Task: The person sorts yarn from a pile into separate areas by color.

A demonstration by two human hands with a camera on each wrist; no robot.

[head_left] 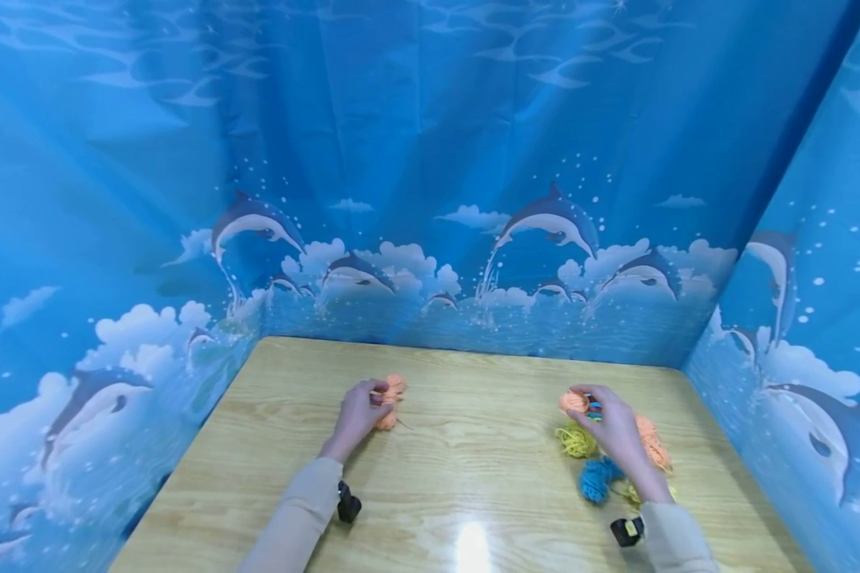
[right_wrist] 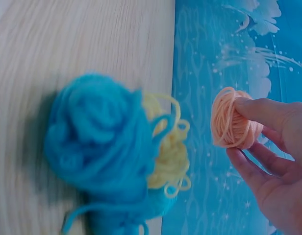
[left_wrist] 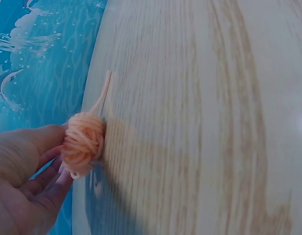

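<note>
At the left of the table, my left hand (head_left: 361, 410) holds peach yarn (head_left: 395, 387) between thumb and fingers. In the left wrist view it appears as a small wound ball (left_wrist: 83, 143) with a loose strand trailing onto the wood. My right hand (head_left: 611, 422) pinches another peach yarn ball (right_wrist: 234, 117) between thumb and fingertips, raised over the yarn pile on the right. Beneath and around that hand lie a yellow-green yarn ball (head_left: 576, 439), a blue yarn ball (head_left: 597, 479) and a peach skein (head_left: 653, 442). The hand and forearm partly cover the pile.
The wooden table (head_left: 466, 446) carries the yarn. A blue dolphin-print curtain (head_left: 416, 159) stands along its back and sides. More yellow-green yarn (head_left: 632, 496) shows beside the right wrist. Small black cameras (head_left: 348, 503) are worn at both wrists.
</note>
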